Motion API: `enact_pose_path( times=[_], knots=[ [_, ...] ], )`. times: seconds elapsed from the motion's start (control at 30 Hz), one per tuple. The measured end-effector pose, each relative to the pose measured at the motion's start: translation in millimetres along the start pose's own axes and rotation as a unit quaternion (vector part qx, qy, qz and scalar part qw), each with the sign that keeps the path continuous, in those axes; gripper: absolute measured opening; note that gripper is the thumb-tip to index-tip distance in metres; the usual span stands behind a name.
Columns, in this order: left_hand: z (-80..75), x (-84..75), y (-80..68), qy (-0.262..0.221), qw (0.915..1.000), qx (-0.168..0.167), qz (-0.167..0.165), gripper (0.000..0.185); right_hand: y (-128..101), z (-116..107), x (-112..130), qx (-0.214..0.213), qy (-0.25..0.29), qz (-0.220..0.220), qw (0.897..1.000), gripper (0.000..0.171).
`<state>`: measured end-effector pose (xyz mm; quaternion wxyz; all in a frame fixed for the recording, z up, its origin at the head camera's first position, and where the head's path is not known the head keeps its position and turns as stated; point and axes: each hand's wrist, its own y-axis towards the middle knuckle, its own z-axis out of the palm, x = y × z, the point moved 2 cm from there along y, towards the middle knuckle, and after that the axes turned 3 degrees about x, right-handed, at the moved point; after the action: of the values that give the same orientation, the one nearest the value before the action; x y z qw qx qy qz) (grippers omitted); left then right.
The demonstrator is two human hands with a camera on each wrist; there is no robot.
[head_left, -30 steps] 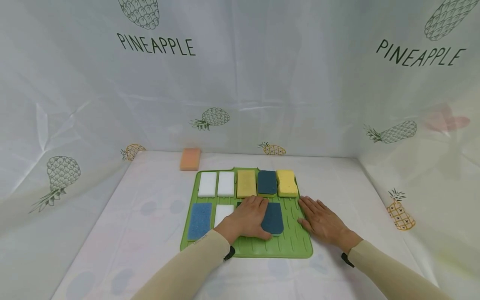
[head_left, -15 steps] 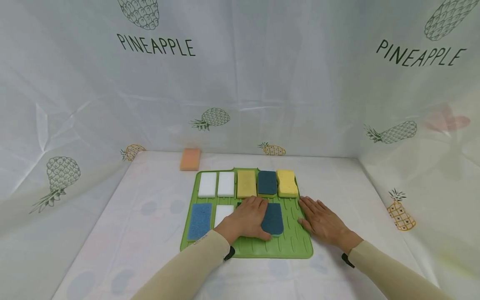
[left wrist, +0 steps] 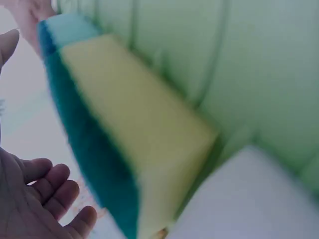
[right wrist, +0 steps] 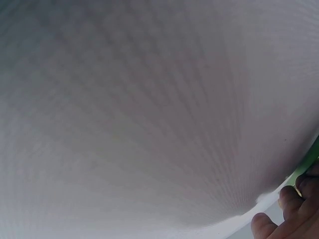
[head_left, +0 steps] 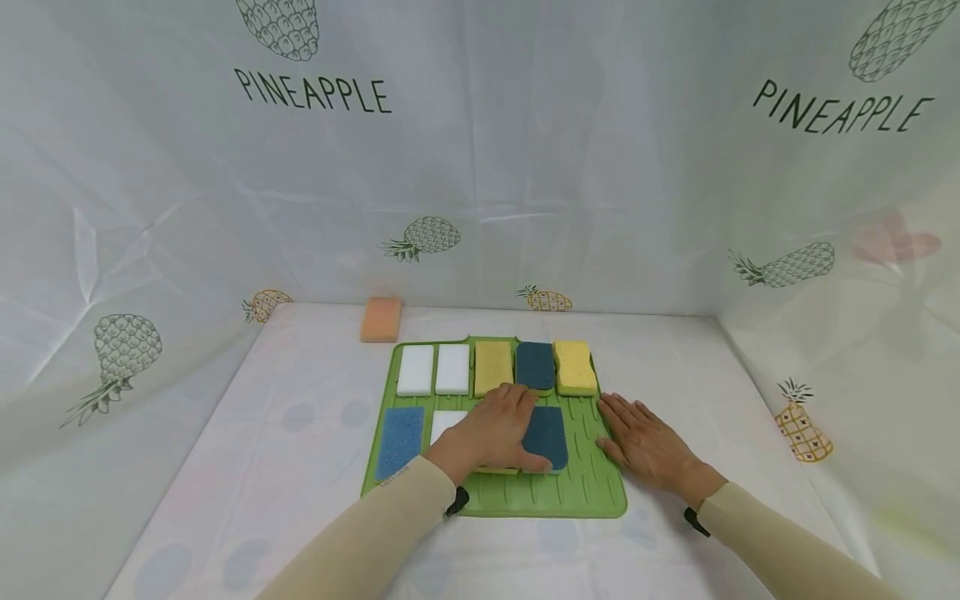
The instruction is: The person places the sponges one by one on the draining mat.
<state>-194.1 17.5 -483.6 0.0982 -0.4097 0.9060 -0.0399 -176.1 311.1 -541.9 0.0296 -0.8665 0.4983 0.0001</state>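
Head view, left hand: the left hand [head_left: 501, 427] lay over a dark teal sponge [head_left: 546, 437] in the near row of the green mat [head_left: 592, 487], thumb curled round its near edge and fingers draped on top; a yellow underside showed at the lifted near edge.
Head view, right hand: the right hand [head_left: 647, 443] rested flat at the mat's right edge, fingers straight and slightly spread, holding nothing.
Head view, surroundings: two white sponges [head_left: 433, 369], a tan one, a second teal one and a yellow sponge [head_left: 575, 367] filled the far row; a blue sponge [head_left: 399, 431] lay near left, an orange sponge [head_left: 381, 319] off the mat on the bench [head_left: 300, 417].
Left wrist view: the sponge [left wrist: 124, 134] stood tilted off the mat, teal face and yellow body showing, blurred.
Right wrist view: only fingertips [right wrist: 289, 199] on white bench cover.
Doing it well: I judged a firm pinch across thumb and fingers best, lifting clear of neighbouring sponges while the flat hand steadied the mat.
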Motion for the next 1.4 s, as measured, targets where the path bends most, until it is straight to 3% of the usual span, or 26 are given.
enact_pose_path(
  times=[0.13, 0.23, 0.37, 0.5, 0.67, 0.83, 1.03, 1.4],
  knots=[
    [-17.8, 15.8, -1.7, -0.01, 0.9997, -0.023, 0.001, 0.102, 0, -1, 0, 0.002, 0.004, 0.002, 1.0, 0.072],
    [-33.7, 41.3, -5.3, -0.026, 0.9977, -0.061, -0.011, 0.09, 0, -2, 1, 0.002, 0.006, 0.001, 1.0, 0.072],
    [-56.5, 86.7, -16.8, -0.042, 0.9918, -0.113, -0.041, 0.073, 0, -1, 1, 0.002, 0.01, 0.002, 1.0, 0.072],
    [-67.4, 141.8, -30.7, -0.014, 0.9866, -0.149, -0.065, 0.062, 0, -1, 1, 0.002, 0.012, 0.004, 1.0, 0.072],
    [-68.2, 205.1, -50.6, 0.026, 0.9816, -0.153, -0.111, 0.055, 1, -1, 2, 0.006, 0.013, 0.007, 1.0, 0.072],
    [-59.6, 248.4, -64.6, 0.057, 0.9783, -0.125, -0.155, 0.052, 0, -2, 3, 0.008, 0.014, 0.011, 1.0, 0.072],
    [-49.2, 271.5, -65.4, 0.079, 0.9769, -0.102, -0.17, 0.048, -2, 1, 2, 0.005, 0.009, 0.012, 1.0, 0.072],
    [-34.7, 283.6, -48.9, 0.094, 0.9714, -0.1, -0.193, 0.039, -1, 1, 2, -0.004, -0.005, 0.009, 1.0, 0.072]
  ],
)
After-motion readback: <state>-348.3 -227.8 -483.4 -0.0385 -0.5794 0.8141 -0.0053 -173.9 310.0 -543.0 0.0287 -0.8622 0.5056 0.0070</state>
